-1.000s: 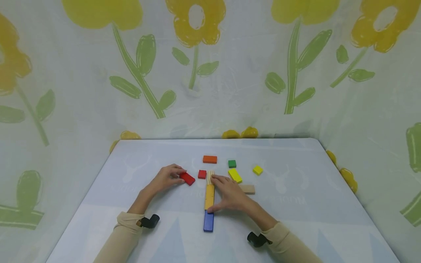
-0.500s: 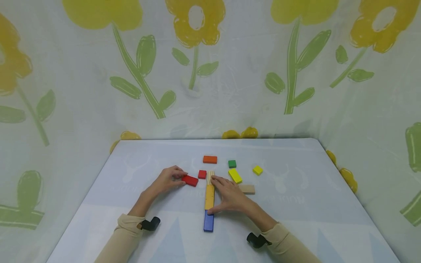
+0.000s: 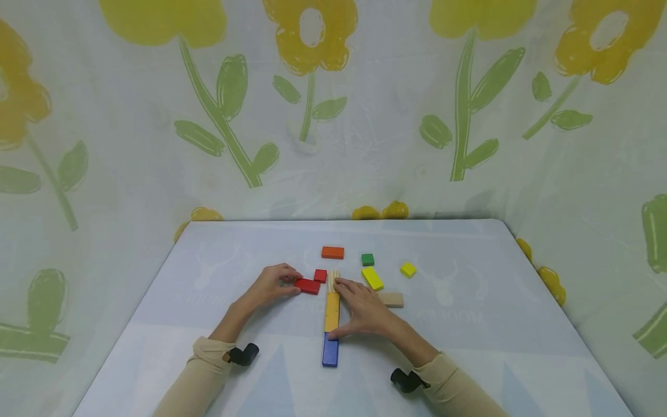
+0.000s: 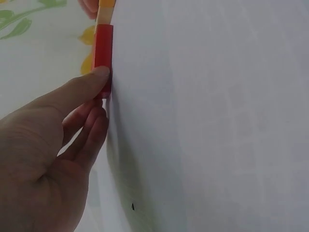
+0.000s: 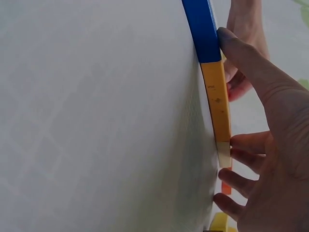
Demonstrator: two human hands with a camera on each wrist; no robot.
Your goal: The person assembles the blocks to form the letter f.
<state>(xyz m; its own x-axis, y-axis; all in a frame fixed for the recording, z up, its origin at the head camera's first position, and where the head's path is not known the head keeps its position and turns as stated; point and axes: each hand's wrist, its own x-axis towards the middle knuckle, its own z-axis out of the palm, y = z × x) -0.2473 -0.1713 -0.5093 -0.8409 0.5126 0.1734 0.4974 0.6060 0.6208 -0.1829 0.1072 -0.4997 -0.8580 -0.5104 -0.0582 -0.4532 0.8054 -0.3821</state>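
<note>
Pinches red rectangular block (image 3: pixel 308 286) by end with left hand (image 3: pixel 273 284), beside small red block (image 3: pixel 320 276), left of cream block (image 3: pixel 331 282). Spans orange block (image 3: pixel 331 313) with right hand (image 3: pixel 367 309), fingers spread. Risks shunting small red block through overreach, skewing orange block through uneven pressure.

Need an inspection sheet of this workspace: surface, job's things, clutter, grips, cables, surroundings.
Surface: white table, pale print; small dark speck in the left wrist view.
Job's things: red bar; blue block, orange-yellow block and cream block in line, end to end.
Clutter: orange block, green block, yellow bar, small yellow block, tan bar; small red block close by the red bar, contact unclear.
Grips: left grip, a bare hand, pinches the red bar; right grip, also bare, has its thumb at the blue block, fingertips at the cream block.
Cables: nothing seen.
Surroundings: flower-print sheet behind the table.
</note>
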